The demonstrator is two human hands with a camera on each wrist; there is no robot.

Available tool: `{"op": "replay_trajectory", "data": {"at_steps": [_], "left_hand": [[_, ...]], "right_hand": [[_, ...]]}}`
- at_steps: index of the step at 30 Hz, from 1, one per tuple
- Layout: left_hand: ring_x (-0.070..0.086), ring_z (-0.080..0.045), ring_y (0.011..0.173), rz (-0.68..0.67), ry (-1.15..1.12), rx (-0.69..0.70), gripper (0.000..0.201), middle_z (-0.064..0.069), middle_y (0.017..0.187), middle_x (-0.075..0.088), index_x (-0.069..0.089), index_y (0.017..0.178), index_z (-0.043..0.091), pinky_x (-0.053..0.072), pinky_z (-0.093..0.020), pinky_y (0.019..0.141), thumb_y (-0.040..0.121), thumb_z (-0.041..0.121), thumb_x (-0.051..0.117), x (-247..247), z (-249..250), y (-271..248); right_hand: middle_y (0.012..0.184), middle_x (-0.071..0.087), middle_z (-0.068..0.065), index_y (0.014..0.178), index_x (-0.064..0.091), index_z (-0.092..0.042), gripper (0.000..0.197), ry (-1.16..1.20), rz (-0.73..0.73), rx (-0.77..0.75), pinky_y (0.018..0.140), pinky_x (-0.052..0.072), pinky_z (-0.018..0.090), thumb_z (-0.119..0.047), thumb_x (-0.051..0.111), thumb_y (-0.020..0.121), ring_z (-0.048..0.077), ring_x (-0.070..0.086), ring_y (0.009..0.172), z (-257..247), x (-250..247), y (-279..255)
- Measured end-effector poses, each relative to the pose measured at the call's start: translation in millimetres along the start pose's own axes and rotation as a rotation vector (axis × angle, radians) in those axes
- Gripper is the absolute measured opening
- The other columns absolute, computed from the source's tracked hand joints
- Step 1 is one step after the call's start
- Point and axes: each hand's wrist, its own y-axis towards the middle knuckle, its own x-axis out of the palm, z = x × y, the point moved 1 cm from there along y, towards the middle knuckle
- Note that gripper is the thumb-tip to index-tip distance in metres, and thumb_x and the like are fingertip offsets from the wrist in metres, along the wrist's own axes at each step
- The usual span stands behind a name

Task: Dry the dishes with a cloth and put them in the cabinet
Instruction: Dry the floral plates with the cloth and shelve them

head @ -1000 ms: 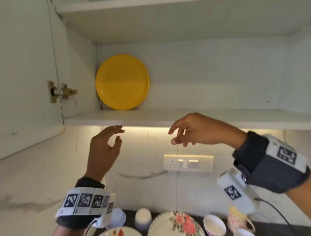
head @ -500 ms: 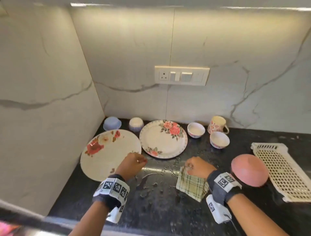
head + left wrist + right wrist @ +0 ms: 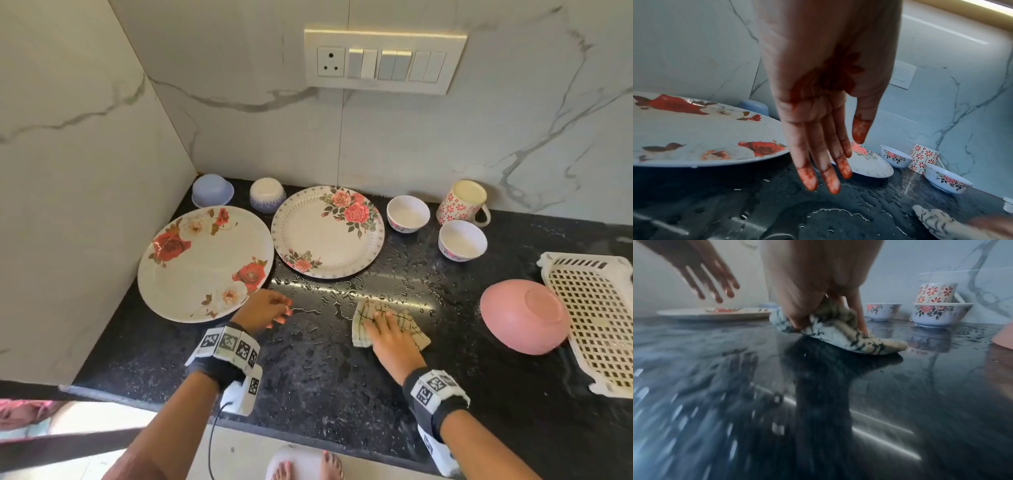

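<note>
Dishes stand along the back of the wet black counter point(image 3: 308, 370). Upper left of the head view: a lavender bowl point(image 3: 212, 190) and a white-and-blue bowl point(image 3: 267, 194), both upside down. Below them, a large rose plate point(image 3: 205, 263) lies at centre left, with a smaller floral plate point(image 3: 327, 232) just beside it at centre. Right of centre: two small floral bowls point(image 3: 408, 213) point(image 3: 462, 240) and a floral mug point(image 3: 462, 203) against the wall. A pink bowl point(image 3: 524, 316), inverted, touches a white lattice tray point(image 3: 596, 318) at the right edge.

Checked cloth point(image 3: 388, 322) lies bunched on the counter at lower centre. The right hand point(image 3: 394, 339) presses on it; in the right wrist view the thumb and fingers pinch its folds. The left hand point(image 3: 265, 310) hovers over the counter just beside the large rose plate's near rim, fingers extended and relaxed, holding nothing.
</note>
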Motion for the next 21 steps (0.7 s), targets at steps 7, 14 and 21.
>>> {"op": "replay_trajectory", "data": {"at_steps": [7,14,21], "left_hand": [[0.052,-0.013,0.060,0.023,-0.123,-0.089,0.003,-0.004,0.071,0.057,0.058,0.091,0.006,0.043,-0.019,0.055,0.090,0.008,0.056,6.6,11.1,43.4],[0.052,-0.016,0.061,0.154,-0.368,-0.179,0.011,-0.006,0.070,0.056,0.057,0.096,-0.002,0.044,-0.025,0.058,0.089,0.006,0.056,5.9,22.2,93.5],[0.059,-0.025,0.072,0.225,-0.832,-0.285,0.025,-0.015,0.098,0.060,0.052,0.112,-0.005,0.050,-0.020,0.044,0.090,0.005,0.058,22.5,27.6,106.8]], "right_hand": [[0.085,0.062,0.011,0.093,0.062,0.001,0.014,1.068,0.380,0.447,0.069,0.040,0.027,0.000,0.048,0.089,0.024,0.056,0.079,40.2,-65.4,27.2],[0.092,0.069,0.010,0.100,0.064,-0.010,0.018,2.110,0.315,0.661,0.065,0.056,0.032,-0.007,0.057,0.083,0.022,0.066,0.086,82.0,-70.6,36.6],[0.096,0.070,0.014,0.109,0.062,-0.003,0.027,2.042,0.306,0.619,0.059,0.058,0.030,0.004,0.058,0.082,0.021,0.070,0.080,79.4,-68.2,26.2]]}}
